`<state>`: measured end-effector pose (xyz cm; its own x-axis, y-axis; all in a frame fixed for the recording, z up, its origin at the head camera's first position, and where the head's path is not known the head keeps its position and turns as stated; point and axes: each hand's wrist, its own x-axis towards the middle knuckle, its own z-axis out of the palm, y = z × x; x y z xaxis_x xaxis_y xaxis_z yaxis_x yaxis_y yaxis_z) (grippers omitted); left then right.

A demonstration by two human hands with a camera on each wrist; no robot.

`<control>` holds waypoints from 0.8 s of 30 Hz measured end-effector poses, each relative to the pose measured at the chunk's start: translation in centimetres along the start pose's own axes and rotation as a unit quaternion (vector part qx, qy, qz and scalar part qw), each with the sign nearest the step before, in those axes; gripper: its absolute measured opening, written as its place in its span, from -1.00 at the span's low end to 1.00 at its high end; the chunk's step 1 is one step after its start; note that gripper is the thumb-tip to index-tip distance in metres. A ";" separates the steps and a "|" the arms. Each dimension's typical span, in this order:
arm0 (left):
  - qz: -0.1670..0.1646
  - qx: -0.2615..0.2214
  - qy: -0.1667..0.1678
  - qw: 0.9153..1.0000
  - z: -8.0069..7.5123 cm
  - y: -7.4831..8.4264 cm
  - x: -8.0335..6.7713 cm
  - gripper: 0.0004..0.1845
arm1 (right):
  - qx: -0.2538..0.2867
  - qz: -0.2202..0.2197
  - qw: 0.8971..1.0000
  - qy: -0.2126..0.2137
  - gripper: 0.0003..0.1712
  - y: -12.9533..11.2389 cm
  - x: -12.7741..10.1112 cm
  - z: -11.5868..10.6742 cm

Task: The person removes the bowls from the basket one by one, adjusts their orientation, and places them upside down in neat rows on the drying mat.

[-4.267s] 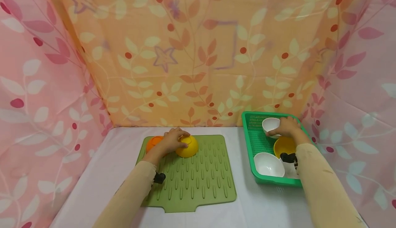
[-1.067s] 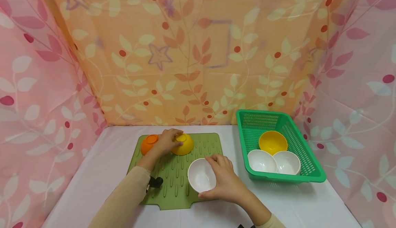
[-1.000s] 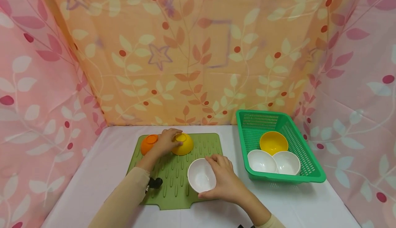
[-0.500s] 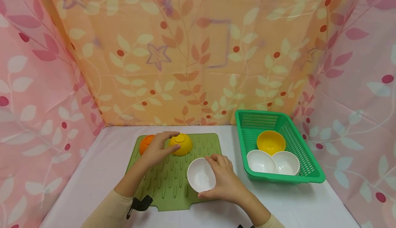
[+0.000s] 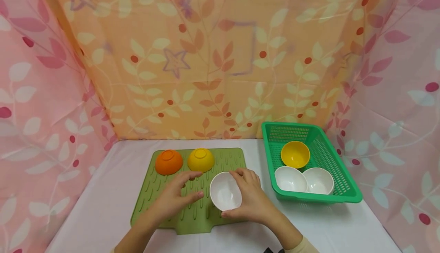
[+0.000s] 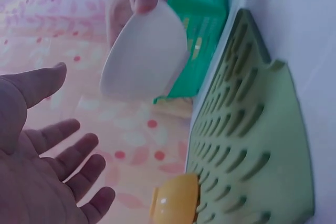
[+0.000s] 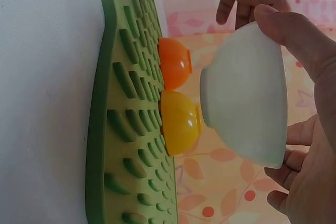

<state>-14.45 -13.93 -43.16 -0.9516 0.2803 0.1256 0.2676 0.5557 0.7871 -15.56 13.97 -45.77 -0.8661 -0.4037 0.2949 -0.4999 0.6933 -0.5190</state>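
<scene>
We're gripping the white bowl [image 5: 225, 192] by its rim with right fingers [image 5: 241, 174] above the mat [image 5: 194, 226], toward its near right corner, left fingers [image 5: 190, 175] spread, empty; we're judging it light, stiff, slippery, best rim-held.

White bowl [image 5: 225, 192] is hanging clear above the green mat [image 5: 193, 228], toward its right edge; sitting roughly upright, opening facing up, fingers [image 5: 245, 175] of the right hand [image 5: 252, 201] gripping it.

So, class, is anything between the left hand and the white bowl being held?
Nothing visible is: only a gap separates the left hand from the held white bowl, whose opposite side the right hand grips.
</scene>
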 end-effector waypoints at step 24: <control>-0.039 -0.095 -0.099 0.990 2.5 -0.8 0.4 -0.39 | -0.003 -0.042 0.999 0.032 0.41 0.1 -0.1 -0.7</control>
<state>-14.63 -12.26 -45.25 -0.9149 0.4009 -0.0469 0.1427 0.4300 0.8915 -15.48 14.47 -45.33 -0.8193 -0.4225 0.3876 -0.5710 0.6622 -0.4852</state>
